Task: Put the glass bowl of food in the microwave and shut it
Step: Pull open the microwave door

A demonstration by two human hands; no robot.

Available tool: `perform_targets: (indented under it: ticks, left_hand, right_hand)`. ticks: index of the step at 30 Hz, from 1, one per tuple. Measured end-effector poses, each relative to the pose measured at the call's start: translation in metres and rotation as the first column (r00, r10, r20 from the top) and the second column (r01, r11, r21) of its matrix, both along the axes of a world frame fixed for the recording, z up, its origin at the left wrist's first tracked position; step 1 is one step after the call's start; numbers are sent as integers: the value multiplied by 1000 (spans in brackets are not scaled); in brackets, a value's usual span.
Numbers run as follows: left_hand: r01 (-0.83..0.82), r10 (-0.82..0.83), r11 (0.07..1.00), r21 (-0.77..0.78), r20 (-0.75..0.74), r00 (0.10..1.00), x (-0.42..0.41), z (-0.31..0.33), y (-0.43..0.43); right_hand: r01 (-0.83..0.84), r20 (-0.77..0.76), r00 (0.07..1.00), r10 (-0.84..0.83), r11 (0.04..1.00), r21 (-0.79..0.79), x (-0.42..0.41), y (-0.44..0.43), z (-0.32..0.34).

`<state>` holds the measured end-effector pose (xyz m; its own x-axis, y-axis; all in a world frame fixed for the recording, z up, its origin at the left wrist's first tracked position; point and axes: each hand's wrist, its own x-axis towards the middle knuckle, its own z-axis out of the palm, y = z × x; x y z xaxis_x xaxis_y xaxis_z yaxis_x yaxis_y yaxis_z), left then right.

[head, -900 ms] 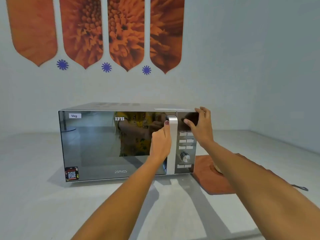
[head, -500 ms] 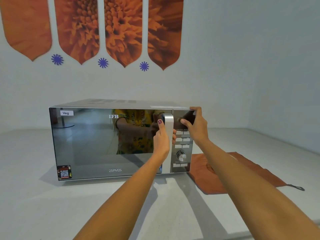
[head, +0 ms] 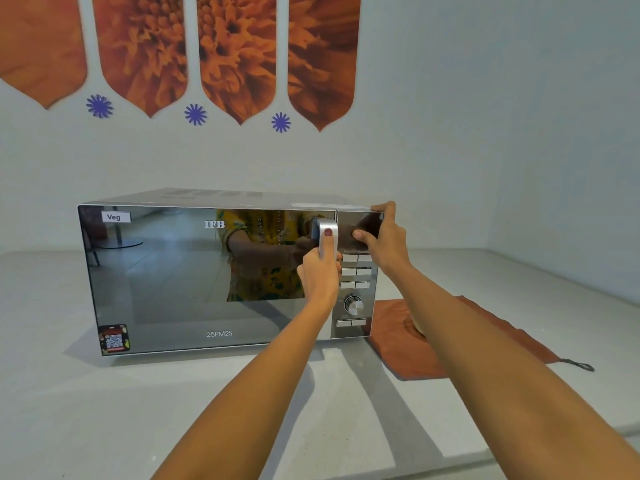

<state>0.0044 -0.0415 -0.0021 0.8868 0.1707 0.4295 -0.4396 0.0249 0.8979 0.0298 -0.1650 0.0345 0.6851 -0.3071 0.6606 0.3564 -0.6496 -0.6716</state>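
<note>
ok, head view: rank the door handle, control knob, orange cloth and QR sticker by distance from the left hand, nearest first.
1. door handle: gripped by the left hand.
2. control knob: just right of the hand, on the panel.
3. orange cloth: lower right, beside the microwave.
4. QR sticker: far left, bottom corner of the door.

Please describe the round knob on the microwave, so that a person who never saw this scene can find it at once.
Find the mirrored microwave on the white counter, then its narrow control panel right of the door handle. Below three rows of flat rectangular buttons sits the knob, the only round, protruding control there.
</note>
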Motion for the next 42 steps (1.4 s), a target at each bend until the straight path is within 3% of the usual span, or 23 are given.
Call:
perform_targets:
  ticks: [12,16,24,28,32,36,38,42]
  left_hand:
    - [-108,108,994,-11,43,993,1,-2,-7]
    - [-193,197,980,-41,157,968,-25,-9,-2]
    - [-16,30,997,-74,197,980,-69,-10,22]
    - [59,-38,992,-114,184,982,-89,-10,37]
    - [154,-129,980,-127,182,975,-107,-10,51]
    - [227,-201,963,-141,181,963,-119,-11,63]
    - [243,-216,960,-139,183,959,-123,-12,67]
    - [265,-241,955,-135,174,955,-129,-12,73]
  right_hand:
    - [-20,7,1000,20,999,-28,-1,-3,2]
    - [-17,-4,1000,17,1000,-11,-2,-2,6]
    - [17,-17,1000,-16,999,44,-11,9,5]
    - [-44,90,995,34,993,108,-22,3,-14]
    - [175,106,975,-193,972,158,-31,-25,-68]
    - [509,-93,861,-501,851,126,-37,-65,-117]
    - [562,-199,821,-535,819,116,-43,-80,-131]
    - [577,-221,803,-553,814,63,-48,-96,-145]
